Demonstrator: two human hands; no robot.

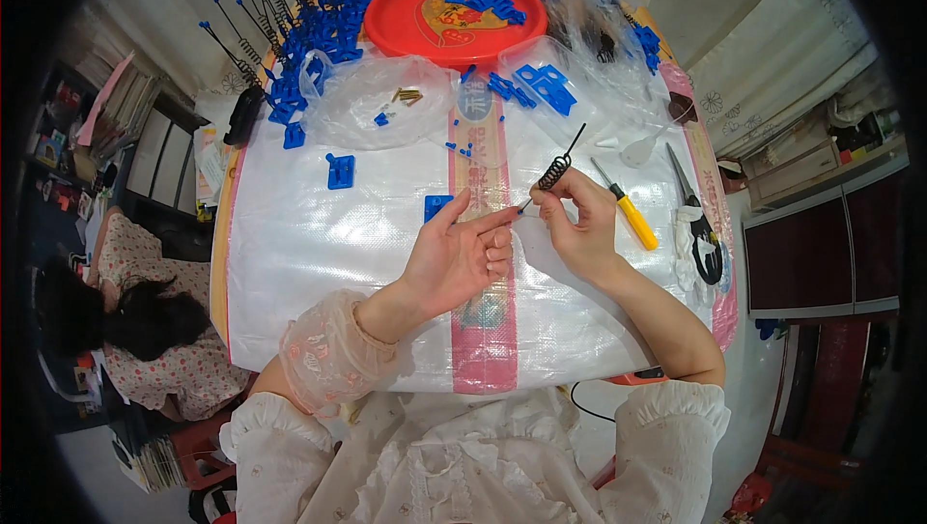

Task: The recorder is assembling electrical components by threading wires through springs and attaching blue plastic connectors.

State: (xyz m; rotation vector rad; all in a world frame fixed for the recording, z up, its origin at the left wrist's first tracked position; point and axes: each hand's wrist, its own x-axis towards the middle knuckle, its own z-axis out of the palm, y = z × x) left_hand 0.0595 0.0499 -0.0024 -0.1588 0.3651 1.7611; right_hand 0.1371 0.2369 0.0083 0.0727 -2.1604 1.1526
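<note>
My right hand pinches a black coiled spring wire near its lower end, the straight upper end pointing up and right. At its lower tip a small blue cap meets the outstretched index finger of my left hand. That hand is palm up, thumb apart, with the other fingers loosely curled; whether anything lies under them is hidden. A blue plastic base lies just behind my left hand, and another blue base sits farther left. Several tiny blue caps are scattered behind my hands.
Many blue bases with upright coiled wires crowd the back left. A red tray holds blue parts. Brass-coloured pieces lie on a clear bag. To the right are a yellow-handled screwdriver and black-handled scissors. Another person is at left.
</note>
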